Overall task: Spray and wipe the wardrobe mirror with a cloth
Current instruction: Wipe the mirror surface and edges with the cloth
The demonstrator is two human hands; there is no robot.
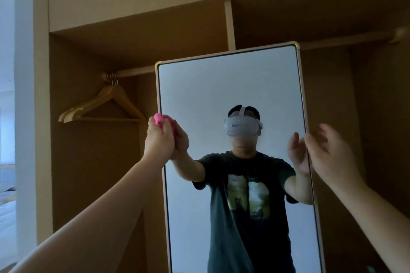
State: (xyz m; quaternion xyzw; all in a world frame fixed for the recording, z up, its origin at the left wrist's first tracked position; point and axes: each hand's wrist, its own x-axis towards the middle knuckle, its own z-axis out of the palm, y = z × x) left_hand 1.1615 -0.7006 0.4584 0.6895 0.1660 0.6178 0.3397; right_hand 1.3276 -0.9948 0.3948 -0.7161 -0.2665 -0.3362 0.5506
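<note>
My left hand is squeezing the pink cloth at the mirror's left edge. My right hand is hovering open near its right edge. Wooden hangers are hanging in the wardrobe.

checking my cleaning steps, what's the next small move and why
Probably sweep the left hand rightward across the mirror: it grips the pink cloth at the left edge, most of the surface lies to its right, and the right hand is open by the right edge.
</note>
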